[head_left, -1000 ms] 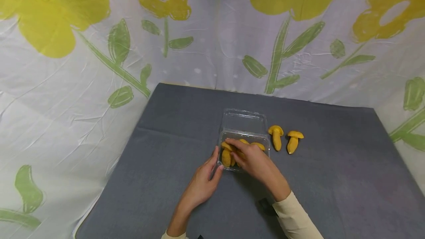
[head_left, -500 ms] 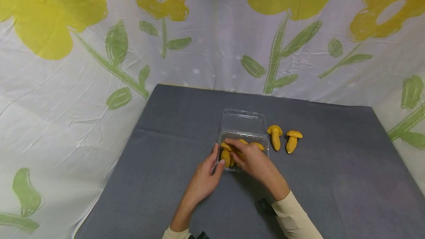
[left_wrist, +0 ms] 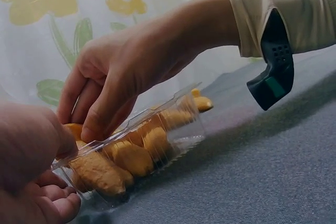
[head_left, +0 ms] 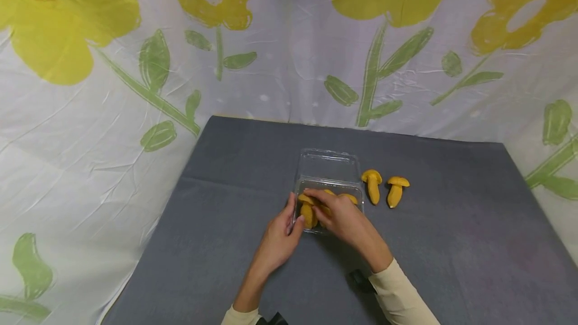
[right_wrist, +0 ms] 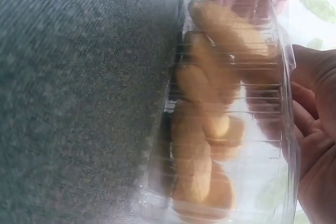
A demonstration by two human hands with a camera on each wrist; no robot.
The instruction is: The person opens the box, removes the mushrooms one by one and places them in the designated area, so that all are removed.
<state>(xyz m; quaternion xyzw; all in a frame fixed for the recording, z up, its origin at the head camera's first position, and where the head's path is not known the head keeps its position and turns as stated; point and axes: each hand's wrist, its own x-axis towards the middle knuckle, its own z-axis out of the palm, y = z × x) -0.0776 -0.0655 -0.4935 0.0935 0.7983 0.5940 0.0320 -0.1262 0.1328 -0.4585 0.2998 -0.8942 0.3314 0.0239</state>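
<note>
A clear plastic clamshell container stands on the dark grey table with its lid folded back. Several yellow mushrooms lie inside, stems toward the near side. My left hand grips the container's left side, thumb at the near corner and fingers along the wall. From above, my right hand reaches in and pinches a mushroom at the left end, thumb and fingertips around its cap. The right wrist view shows the stems through the clear wall; the right hand partly hides the contents from the head view.
Two more yellow mushrooms, one beside the container and another farther right, lie on the grey table. A white curtain with yellow flowers hangs behind the table and along its left side.
The mushroom at the container's left end has shifted slightly under the right fingers. The left hand keeps its hold on the side, and the whole head view has drifted a little.
</note>
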